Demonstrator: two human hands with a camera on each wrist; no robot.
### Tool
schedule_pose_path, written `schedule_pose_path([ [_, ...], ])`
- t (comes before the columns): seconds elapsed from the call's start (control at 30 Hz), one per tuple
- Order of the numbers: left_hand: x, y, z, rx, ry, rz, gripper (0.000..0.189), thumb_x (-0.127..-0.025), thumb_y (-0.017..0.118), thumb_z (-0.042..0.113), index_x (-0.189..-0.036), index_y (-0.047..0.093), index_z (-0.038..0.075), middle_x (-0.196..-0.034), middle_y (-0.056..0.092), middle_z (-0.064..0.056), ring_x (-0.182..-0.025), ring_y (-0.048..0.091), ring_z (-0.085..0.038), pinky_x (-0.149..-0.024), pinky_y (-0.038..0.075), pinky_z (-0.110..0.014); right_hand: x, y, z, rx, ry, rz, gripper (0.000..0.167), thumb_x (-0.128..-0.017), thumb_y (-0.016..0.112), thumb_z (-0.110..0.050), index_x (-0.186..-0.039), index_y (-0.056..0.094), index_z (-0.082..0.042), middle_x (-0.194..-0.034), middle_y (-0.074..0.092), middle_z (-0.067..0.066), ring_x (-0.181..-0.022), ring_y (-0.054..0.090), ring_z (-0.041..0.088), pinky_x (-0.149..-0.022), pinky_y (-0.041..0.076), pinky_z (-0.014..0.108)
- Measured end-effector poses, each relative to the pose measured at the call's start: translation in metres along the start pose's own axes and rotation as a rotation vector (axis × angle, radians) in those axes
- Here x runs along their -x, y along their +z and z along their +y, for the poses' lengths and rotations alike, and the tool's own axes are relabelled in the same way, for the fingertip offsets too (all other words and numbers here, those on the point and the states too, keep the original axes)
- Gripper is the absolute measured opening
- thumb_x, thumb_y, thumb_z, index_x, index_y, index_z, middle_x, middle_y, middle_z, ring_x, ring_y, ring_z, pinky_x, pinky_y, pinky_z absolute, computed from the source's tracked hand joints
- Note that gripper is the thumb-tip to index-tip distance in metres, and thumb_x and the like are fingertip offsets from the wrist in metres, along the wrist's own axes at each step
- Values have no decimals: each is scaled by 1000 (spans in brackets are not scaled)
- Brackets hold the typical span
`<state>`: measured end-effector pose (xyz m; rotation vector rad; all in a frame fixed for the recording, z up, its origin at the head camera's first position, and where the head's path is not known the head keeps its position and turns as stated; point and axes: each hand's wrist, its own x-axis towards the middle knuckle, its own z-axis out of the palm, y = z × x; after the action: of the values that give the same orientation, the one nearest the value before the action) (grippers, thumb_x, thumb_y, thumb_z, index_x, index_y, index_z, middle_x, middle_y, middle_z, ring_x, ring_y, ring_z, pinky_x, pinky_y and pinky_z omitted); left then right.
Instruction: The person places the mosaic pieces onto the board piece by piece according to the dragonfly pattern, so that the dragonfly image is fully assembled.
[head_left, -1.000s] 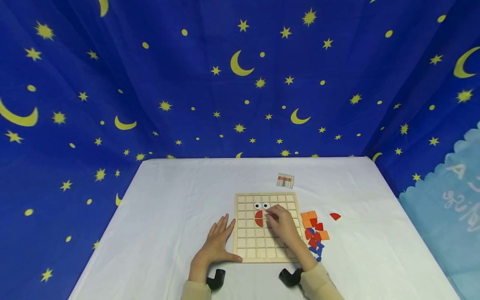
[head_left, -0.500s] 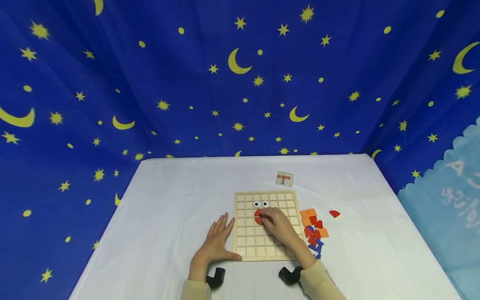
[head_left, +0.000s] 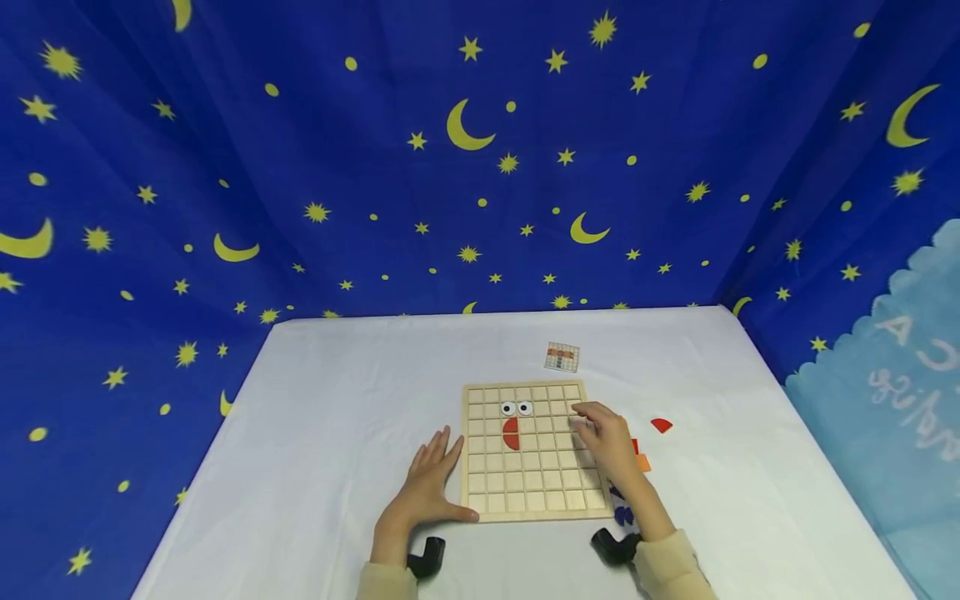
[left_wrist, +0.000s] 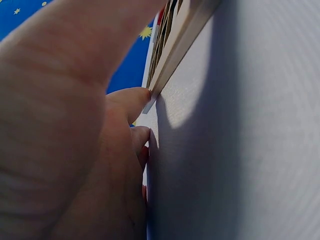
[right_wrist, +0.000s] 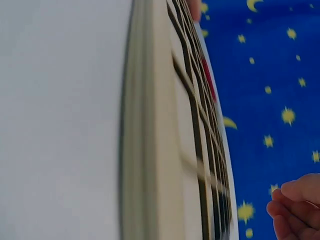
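A wooden grid board (head_left: 537, 517) lies on the table. Two red quarter-circle pieces (head_left: 512, 441) form a half disc on it, beneath two round eye pieces (head_left: 517, 408). My left hand (head_left: 426, 487) rests beside the board's left edge with fingers spread, its thumb touching the lower left corner; the left wrist view shows fingertips against the board's rim (left_wrist: 172, 55). Over the board's right edge hovers my right hand (head_left: 609, 442), fingers loosely bent, thumb and forefinger apart, no piece visible between them. It partly hides loose pieces, among them an orange square (head_left: 642, 462).
Dark blue pieces (head_left: 624, 515) lie near the right forearm. A red quarter-circle (head_left: 662, 426) sits apart, farther right. Beyond the board is a small pattern card (head_left: 562, 357). Black wrist mounts (head_left: 427, 557) show by both wrists. A starry blue curtain (head_left: 375, 167) surrounds the table.
My right hand has moved from above the red pieces on the board rightward to the board's right edge, uncovering them. The left hand stays put. The head view has shifted slightly.
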<state>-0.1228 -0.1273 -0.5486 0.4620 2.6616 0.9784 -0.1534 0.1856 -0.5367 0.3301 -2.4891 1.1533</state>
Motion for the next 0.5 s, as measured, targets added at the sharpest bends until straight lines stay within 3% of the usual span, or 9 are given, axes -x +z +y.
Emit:
schedule_pose_path([
  [0.1, 0, 0, -2, -12, -10, -1, 124, -52, 88, 48, -150, 25, 7, -160, 10, -20, -149, 7, -37, -120, 4, -55, 1, -14, 10, 26, -8, 54, 25, -79, 70, 6, -104, 69, 6, -100, 71, 16, -79, 67, 28, -64, 58, 30],
  [0.13, 0, 0, -2, -14, -13, -1, 124, -52, 89, 48, -150, 25, 7, -160, 10, -20, -149, 7, -37, -120, 4, -55, 1, -18, 14, 42, -5, 74, 25, -78, 71, 6, -103, 69, 6, -99, 71, 16, -84, 68, 28, -67, 58, 30],
  [0.27, 2, -2, -1, 0, -15, 3, 124, -51, 89, 46, -150, 26, 6, -160, 11, -20, -149, 8, -38, -120, 5, -56, 6, -33, 27, 99, 39, 127, 23, -77, 71, 7, -100, 71, 5, -95, 72, 15, -80, 66, 28, -69, 55, 28],
  [0.5, 0, -2, 1, 12, 19, -5, 123, -52, 88, 48, -150, 26, 5, -159, 11, -21, -148, 7, -39, -119, 3, -56, 15, -56, 46, 158, 150, 104, 25, -80, 67, 7, -106, 68, 5, -100, 70, 19, -91, 66, 33, -81, 54, 50],
])
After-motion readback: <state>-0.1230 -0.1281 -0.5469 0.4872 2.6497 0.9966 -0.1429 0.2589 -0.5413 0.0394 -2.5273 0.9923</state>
